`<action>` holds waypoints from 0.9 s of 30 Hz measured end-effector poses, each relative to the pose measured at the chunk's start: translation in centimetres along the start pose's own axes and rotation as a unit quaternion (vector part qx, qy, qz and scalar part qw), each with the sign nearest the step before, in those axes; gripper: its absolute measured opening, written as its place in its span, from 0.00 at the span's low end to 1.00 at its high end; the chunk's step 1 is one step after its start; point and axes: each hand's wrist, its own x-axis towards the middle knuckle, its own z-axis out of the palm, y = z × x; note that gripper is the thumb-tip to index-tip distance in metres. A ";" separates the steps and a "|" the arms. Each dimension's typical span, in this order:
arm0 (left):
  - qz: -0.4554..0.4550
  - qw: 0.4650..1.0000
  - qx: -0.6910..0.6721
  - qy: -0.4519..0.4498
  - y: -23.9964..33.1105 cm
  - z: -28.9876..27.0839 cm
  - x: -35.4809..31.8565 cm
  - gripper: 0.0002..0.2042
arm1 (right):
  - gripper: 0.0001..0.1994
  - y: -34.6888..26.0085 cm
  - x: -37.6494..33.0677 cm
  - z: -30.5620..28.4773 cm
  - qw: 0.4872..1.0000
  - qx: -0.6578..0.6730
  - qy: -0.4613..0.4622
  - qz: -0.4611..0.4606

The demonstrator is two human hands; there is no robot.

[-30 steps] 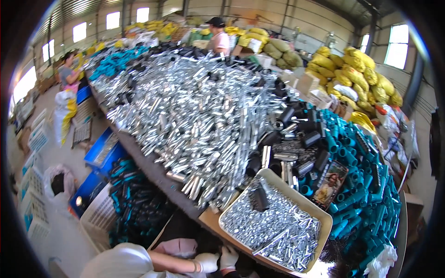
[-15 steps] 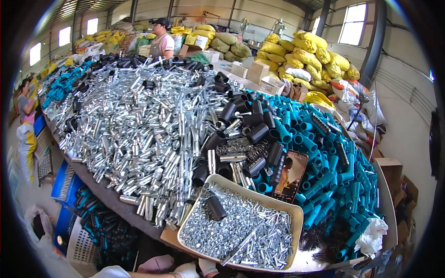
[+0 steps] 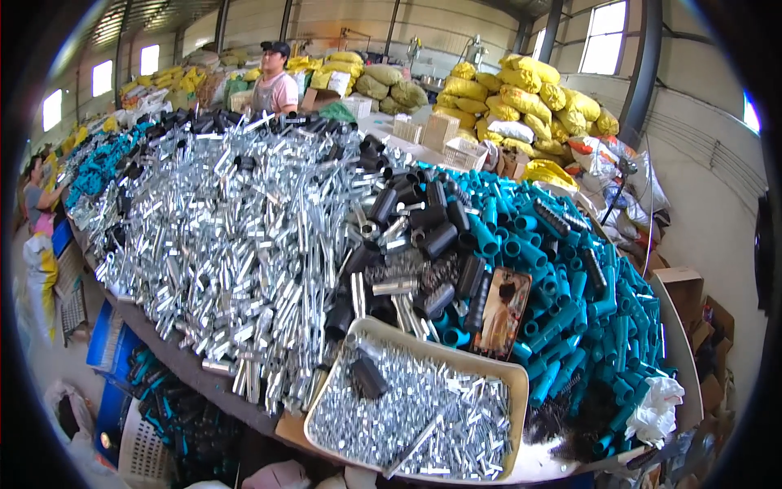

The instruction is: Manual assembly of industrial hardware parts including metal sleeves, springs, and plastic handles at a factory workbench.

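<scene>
While hands (image 3: pixel 326 481) barely show at btm edge, grip can't tell; tray (image 3: pixel 521 383) w/ metal bits just above.

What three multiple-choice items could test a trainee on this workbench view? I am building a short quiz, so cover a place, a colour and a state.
1. Where does the cream tray stand?
A. at the near table edge, in front of the piles
B. on the floor beside the blue crates
C. on top of the yellow sacks

2. What colour are the plastic tubes heaped on the right of the table?
A. red
B. teal
C. white

3. In what state is the tray?
A. empty
B. turned upside down
C. filled with small silver metal pieces

Answers: 1 A, the tray sits by the table's near rim below the piles; 2 B, the heap is teal all over; 3 C, shiny small parts cover its floor, with one black cylindrical part lying among them.
</scene>
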 end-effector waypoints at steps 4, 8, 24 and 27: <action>-0.063 0.998 0.002 0.015 -1.7 2.0 -3.9 0.23 | 0.06 -5.3 2.3 -15.6 0.924 -0.013 0.350 -0.151; -0.050 0.998 0.020 0.025 -4.9 6.6 -3.1 0.23 | 0.12 -5.3 1.1 -18.0 0.987 0.083 0.139 0.006; 0.188 0.980 -0.070 -0.020 10.5 -15.0 -21.3 0.29 | 0.19 0.1 1.7 -24.9 0.726 0.562 -0.240 0.316; 0.192 0.976 0.104 0.016 11.7 -16.3 -21.8 0.24 | 0.15 1.6 2.0 -20.4 0.879 0.384 -0.282 0.032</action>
